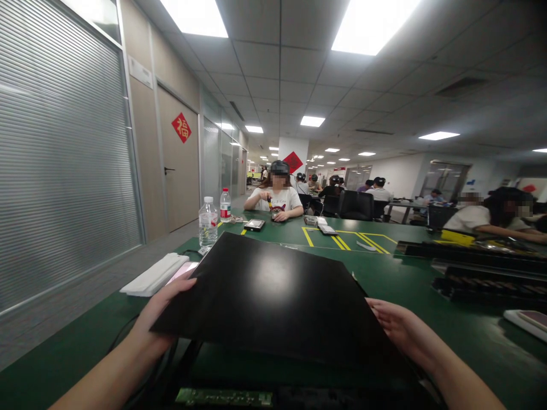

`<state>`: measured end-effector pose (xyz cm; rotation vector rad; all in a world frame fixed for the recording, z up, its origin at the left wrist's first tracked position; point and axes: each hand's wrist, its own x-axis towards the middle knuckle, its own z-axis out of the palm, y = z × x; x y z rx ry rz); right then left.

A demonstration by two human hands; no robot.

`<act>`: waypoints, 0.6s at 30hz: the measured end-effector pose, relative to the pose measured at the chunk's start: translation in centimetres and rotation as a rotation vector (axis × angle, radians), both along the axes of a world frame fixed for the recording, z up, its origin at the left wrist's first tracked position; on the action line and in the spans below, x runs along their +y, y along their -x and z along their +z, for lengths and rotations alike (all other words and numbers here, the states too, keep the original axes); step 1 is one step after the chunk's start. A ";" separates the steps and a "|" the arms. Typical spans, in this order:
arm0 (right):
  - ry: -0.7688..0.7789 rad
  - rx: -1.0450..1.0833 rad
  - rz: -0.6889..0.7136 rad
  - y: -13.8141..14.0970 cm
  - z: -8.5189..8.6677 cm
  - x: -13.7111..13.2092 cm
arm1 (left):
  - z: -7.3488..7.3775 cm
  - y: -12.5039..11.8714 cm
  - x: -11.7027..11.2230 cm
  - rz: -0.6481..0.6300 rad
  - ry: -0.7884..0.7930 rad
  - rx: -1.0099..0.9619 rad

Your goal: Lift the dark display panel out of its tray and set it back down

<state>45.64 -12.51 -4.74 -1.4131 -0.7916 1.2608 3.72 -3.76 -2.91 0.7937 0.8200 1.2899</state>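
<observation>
A large, flat black display panel (273,290) is tilted above the green table, a ceiling light mirrored on its face. My left hand (164,302) grips its left edge, thumb on top and the other fingers hidden underneath. At the right edge, my right hand (399,324) holds the panel with bent fingers, partly tucked behind it. Below the panel's near edge lies a green circuit board (224,397) among dark parts that are hard to make out. Dark cables run under my left forearm.
A white packet (156,274) and a clear water bottle (208,223) stand left, with a red-capped bottle (225,205) behind. Long black strips (482,285) lie right. Across the green table (384,273), a person (277,199) works with a tool near a hard drive (254,225).
</observation>
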 end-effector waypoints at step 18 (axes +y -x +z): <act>0.059 -0.246 -0.270 -1.3 -0.7 1.0 | -0.1 -0.4 0.2 -0.052 -0.023 0.077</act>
